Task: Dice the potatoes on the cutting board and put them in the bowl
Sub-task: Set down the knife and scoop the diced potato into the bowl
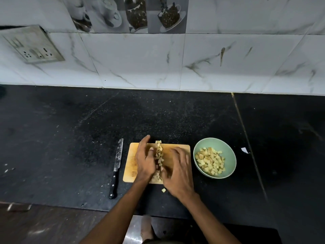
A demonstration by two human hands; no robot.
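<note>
While both hands bracket it, the potato dice (pixel 159 158) lies as a near-to-far ridge betw. left hand (pixel 146 160) & right hand (pixel 177 170), fingers straight, cupping, gripping nothing. Cutting board (pixel 182 148) underneath. Bowl (pixel 228 155), part-filled w/ dice, just right of right hand. One stray cube (pixel 163 190) off-board.

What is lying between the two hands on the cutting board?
In the head view, a row of diced potato pieces lies on the cutting board between the left hand and the right hand, which flank it from either side.
</note>
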